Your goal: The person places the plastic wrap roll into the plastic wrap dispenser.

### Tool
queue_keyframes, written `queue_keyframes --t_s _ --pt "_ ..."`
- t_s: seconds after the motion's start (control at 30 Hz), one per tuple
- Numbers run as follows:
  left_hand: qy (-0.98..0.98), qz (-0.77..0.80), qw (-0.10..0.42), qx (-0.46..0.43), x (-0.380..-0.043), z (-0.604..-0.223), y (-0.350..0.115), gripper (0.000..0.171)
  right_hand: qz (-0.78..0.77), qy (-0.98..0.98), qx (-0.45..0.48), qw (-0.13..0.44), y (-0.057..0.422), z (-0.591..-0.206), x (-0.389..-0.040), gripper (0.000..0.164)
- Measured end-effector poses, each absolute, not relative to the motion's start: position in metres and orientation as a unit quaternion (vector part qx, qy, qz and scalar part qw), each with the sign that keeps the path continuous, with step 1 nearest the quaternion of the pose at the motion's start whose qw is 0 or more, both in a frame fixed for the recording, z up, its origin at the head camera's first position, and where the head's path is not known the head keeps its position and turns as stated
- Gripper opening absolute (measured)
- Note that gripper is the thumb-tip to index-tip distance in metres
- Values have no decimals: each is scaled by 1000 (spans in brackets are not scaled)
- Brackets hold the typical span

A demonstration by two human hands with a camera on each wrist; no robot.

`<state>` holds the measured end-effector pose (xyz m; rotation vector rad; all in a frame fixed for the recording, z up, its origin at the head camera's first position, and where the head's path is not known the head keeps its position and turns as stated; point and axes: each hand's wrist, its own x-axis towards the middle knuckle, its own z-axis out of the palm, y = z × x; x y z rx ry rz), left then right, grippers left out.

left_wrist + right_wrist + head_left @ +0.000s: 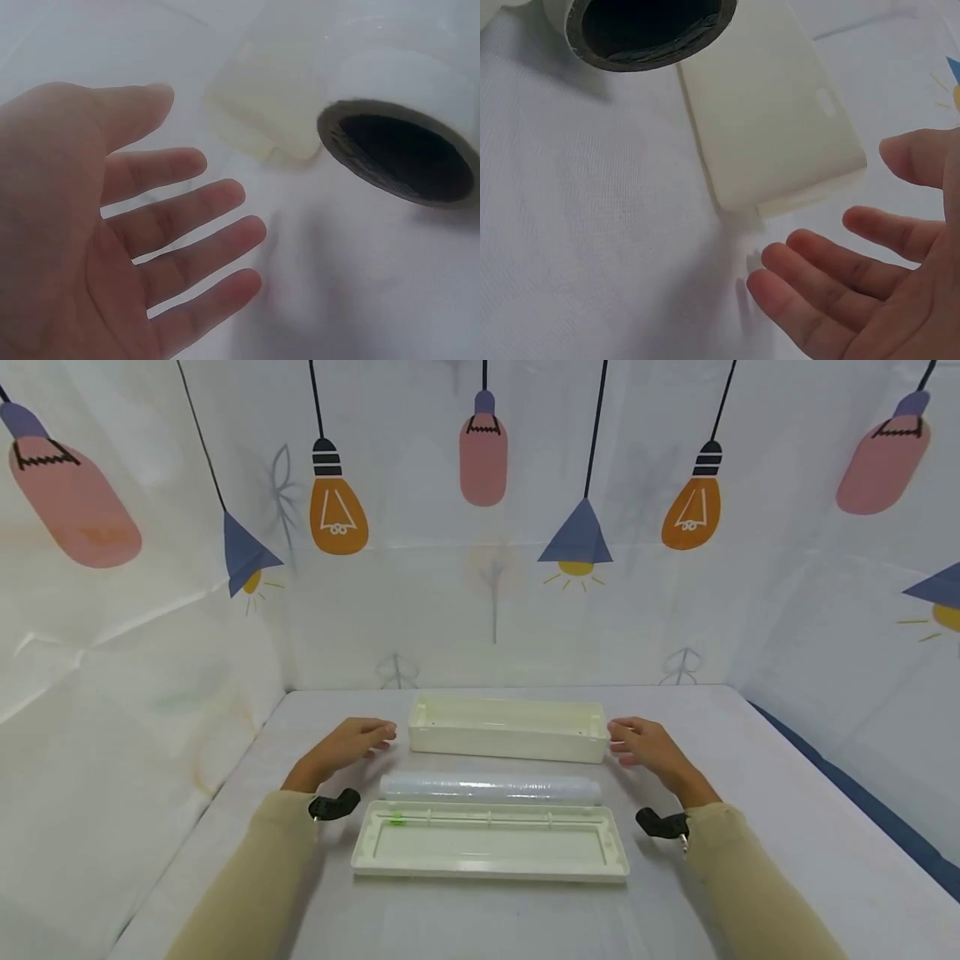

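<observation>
Left hand [347, 746] and right hand [655, 750], fingers loosely extended, empty, flanked cream box [510, 743], probably for two-ended reach; film roll [491, 788] and lid [491, 852] lay between the wrists, seemingly kept handy.

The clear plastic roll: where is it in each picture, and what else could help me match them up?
Head: below the centre, between the cream box and the shallow lid; the clear plastic roll lies lengthwise across the picture.
Left wrist: upper right, hollow end toward the camera.
Right wrist: upper left, cut off by the top edge.
Shared landmark: the cream box, visible in all three.
</observation>
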<state>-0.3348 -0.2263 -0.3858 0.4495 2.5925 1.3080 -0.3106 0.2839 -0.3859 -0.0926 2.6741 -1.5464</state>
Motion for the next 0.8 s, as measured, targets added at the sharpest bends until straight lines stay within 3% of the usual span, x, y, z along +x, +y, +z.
queue_keyframes --t_s 0.4,0.8 --pt "851 490 123 140 -344 -395 -209 55 -489 871 -16 46 278 -388 -307 57" --pt "830 529 146 98 -359 -393 -205 61 -479 876 -23 48 273 -389 -313 61"
